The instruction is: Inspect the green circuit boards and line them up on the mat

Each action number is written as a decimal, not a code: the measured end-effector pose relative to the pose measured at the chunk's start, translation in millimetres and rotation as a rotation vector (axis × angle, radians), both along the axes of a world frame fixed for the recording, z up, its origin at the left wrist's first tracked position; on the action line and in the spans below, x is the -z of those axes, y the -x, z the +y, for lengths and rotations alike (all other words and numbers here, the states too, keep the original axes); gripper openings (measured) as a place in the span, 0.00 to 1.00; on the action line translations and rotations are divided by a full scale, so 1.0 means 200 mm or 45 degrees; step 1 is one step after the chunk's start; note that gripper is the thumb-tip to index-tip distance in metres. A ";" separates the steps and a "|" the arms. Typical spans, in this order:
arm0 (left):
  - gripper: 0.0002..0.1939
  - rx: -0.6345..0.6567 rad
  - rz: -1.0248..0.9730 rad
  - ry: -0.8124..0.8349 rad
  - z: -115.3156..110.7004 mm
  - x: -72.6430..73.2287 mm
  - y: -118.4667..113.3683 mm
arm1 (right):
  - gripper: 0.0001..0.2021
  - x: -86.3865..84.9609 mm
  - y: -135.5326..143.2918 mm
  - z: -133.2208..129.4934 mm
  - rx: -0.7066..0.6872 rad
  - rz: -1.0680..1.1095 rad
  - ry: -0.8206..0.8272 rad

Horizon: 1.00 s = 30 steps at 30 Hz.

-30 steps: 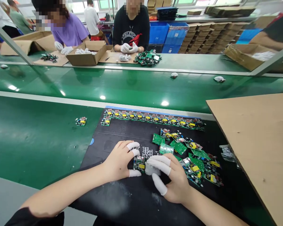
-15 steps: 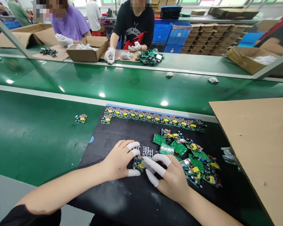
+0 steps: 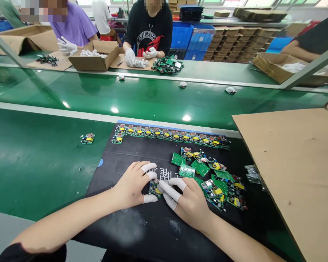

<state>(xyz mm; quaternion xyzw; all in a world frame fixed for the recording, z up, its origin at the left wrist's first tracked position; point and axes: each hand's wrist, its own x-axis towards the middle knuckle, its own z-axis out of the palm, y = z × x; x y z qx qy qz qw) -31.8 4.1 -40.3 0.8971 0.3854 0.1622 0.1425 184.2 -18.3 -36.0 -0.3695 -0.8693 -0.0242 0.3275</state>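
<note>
My left hand, white finger cots on its fingertips, grips a small green circuit board with a yellow part by its left side, low over the black mat. At the board's right edge is my right hand, also in white finger cots. Its fingers are drawn together around something greyish, mostly hidden, that I cannot make out. Just right of this hand lies a loose heap of circuit boards, some face down. Along the mat's far edge runs a row of circuit boards, parts upward.
One circuit board lies on the green table to the left. A large cardboard sheet covers the right side. Beyond the mat, small white-topped pieces lie on the green belt. Gloved co-workers sit across, beside a cardboard box.
The view has shifted, so the scene sits further left. My right fingers are closer to the board. Across the belt, a co-worker's gloved hand drew back, and another white-topped piece lies there.
</note>
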 end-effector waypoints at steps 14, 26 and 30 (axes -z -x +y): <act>0.24 -0.012 -0.078 0.067 0.00 -0.01 0.00 | 0.16 0.02 0.00 0.00 -0.009 0.140 0.078; 0.24 -0.031 -0.092 0.084 -0.01 -0.03 -0.02 | 0.14 0.01 0.00 0.00 0.002 0.310 0.345; 0.23 -0.047 -0.081 0.107 -0.01 -0.04 -0.02 | 0.14 0.02 -0.01 0.00 0.097 0.303 0.231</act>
